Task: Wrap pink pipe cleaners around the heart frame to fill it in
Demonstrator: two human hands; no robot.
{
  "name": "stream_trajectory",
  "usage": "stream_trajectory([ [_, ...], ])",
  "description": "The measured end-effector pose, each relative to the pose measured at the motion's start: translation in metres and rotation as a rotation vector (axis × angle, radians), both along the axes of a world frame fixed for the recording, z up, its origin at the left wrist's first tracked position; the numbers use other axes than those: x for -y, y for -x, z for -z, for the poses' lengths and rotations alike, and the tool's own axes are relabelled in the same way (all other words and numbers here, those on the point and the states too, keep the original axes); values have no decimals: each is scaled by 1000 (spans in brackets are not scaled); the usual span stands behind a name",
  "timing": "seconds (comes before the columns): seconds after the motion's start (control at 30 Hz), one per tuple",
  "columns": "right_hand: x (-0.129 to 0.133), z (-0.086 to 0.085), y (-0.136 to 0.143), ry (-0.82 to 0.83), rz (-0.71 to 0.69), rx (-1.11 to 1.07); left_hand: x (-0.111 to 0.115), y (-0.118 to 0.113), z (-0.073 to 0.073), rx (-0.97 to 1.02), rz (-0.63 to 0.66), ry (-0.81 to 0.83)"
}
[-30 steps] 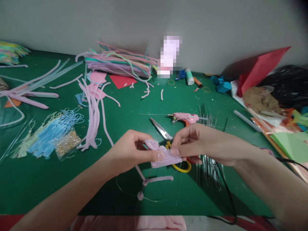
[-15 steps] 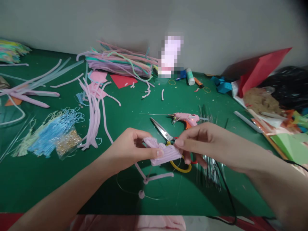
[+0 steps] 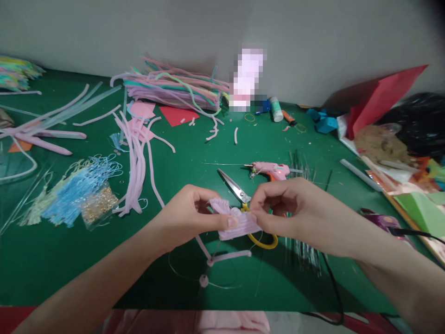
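Between both hands is a small lilac piece made of pipe cleaners (image 3: 241, 226), laid side by side in rows with a little coil at its upper edge. My left hand (image 3: 196, 211) pinches its left part, thumb on the front. At its right end, the thumb and forefinger of my right hand (image 3: 285, 204) are closed on the edge. Below hang a lilac pipe cleaner strip (image 3: 229, 255), a small lilac ball (image 3: 204, 280) and thin clear thread. Scissors (image 3: 236, 186) with a yellow handle lie behind the piece, partly hidden by my right hand. A pink glue gun (image 3: 271, 170) lies just beyond.
Lilac pipe cleaners (image 3: 137, 171), blue tassels (image 3: 78, 192) and a bag of gold beads (image 3: 99, 206) lie to the left. A pipe cleaner bundle (image 3: 174, 90) is at the back. Thin metallic strips (image 3: 306, 248) and a black cable (image 3: 333, 283) lie at right.
My right hand has moved slightly left and closed its fingertips on the piece's right edge, its other fingers curling in. The left hand keeps its hold. A purple object shows by the right wrist.
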State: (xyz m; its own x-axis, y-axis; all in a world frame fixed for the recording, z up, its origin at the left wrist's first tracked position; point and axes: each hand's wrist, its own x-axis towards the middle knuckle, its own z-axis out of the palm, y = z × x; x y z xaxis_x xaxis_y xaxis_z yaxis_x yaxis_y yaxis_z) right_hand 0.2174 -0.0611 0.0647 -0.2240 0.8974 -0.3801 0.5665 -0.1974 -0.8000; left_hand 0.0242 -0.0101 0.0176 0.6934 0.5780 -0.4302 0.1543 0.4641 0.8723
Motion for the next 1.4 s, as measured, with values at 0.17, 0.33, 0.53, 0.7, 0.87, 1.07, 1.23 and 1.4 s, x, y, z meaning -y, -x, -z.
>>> stream_trajectory([
  [0.17, 5, -4, 1, -103, -21, 156, -1, 1, -1, -22, -14, -15],
  [0.33, 3, 0, -9, 90, 45, 13, -1, 1, -3, -32, -11, -10],
  [0.53, 2, 4, -5, 199, 75, -90, -1, 1, -1, -24, -5, -14],
  [0.7, 4, 7, 1, 33, 97, -76, -1, 1, 0, -38, -7, -39],
  [0.87, 5, 12, -1, 24, 118, -66, -1, 3, 4, -40, 41, -47],
  [1.07, 9, 12, 5, -217, 159, 173, 1, 0, 5, -48, -24, -71],
  [1.23, 17, 11, 24, -585, 71, 205, 4, -5, 3, -32, -59, -56],
  [1.4, 22, 15, 29, -700, 43, 242, 4, -4, 3, -33, -62, -83],
])
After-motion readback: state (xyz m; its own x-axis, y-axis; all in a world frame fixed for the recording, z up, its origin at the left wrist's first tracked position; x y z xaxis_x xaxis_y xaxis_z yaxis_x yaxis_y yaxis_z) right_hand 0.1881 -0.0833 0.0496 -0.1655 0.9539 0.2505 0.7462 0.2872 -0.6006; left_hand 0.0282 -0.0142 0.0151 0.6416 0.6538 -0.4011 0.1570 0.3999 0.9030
